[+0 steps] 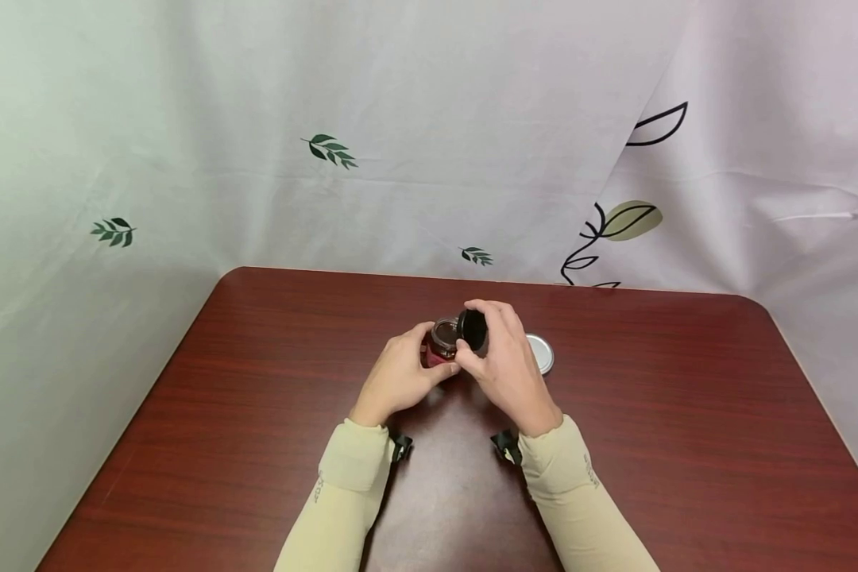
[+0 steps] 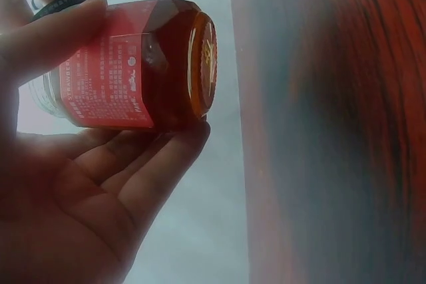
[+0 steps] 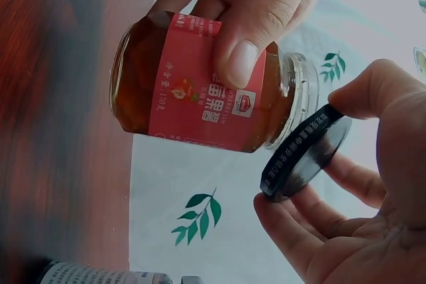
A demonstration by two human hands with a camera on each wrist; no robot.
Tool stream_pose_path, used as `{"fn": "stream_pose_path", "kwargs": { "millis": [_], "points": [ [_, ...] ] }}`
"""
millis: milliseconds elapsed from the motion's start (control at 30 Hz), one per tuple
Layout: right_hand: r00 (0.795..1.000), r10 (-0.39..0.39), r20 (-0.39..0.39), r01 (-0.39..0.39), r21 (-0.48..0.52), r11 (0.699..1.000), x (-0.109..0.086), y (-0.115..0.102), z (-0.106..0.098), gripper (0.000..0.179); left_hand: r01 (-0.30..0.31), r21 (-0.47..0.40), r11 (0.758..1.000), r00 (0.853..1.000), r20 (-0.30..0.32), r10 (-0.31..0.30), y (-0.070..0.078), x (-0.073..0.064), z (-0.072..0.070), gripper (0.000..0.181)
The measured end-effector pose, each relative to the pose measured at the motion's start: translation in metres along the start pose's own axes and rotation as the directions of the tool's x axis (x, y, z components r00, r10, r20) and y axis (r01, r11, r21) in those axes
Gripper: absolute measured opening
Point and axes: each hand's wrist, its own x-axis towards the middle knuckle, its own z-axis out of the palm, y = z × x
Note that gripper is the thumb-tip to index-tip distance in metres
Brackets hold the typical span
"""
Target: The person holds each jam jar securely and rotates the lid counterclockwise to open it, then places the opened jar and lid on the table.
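My left hand [image 1: 403, 368] grips a glass jam jar [image 3: 200, 88] with a red label and amber-red contents. In the right wrist view, the left thumb presses on the label. The jar's threaded glass mouth [image 1: 446, 332] is uncovered. Between the thumb and fingers of my right hand [image 1: 504, 361] is a black screw lid [image 3: 306, 153], tilted beside the mouth with its hollow underside turned away from the jar. Only a strip of that lid [image 2: 63, 4] shows behind the left thumb in the left wrist view.
To the right of the jar, partly behind my right hand, stands a container with a round white top [image 1: 541, 354]; its printed side [image 3: 100, 275] shows low in the right wrist view. The reddish-brown table [image 1: 686, 421] ends at a pale leaf-print curtain [image 1: 400, 206].
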Motion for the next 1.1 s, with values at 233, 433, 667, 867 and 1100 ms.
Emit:
{"fn": "stream_pose_path", "kwargs": {
  "millis": [233,433,667,867,1100],
  "points": [
    [1.000,0.014,-0.002,-0.014,-0.001,1.000,0.0007,0.0003,-0.0020,0.049,0.019,-0.017,1.000,1.000,-0.014,-0.019,-0.0002,-0.0007,-0.0013,0.059],
    [1.000,0.024,-0.001,-0.024,-0.005,1.000,0.0010,0.0011,-0.0037,0.051,0.032,-0.045,0.998,0.999,-0.028,-0.033,-0.0012,-0.0011,-0.0017,0.057],
    [0.999,0.039,0.002,-0.039,0.021,0.999,0.0015,0.0032,-0.0045,0.050,0.039,-0.050,0.998,0.997,-0.058,-0.042,-0.0033,-0.0007,-0.0012,0.057],
    [0.999,0.035,-0.008,-0.035,0.030,0.999,0.0020,0.0043,-0.0059,0.050,0.051,-0.072,0.996,0.995,-0.079,-0.057,-0.0049,-0.0011,-0.0011,0.055],
    [0.998,0.060,0.000,-0.060,0.032,0.998,0.0020,0.0045,-0.0083,0.050,0.069,-0.099,0.993,0.993,-0.088,-0.078,-0.0065,-0.0005,-0.0019,0.053]
  ]
}}
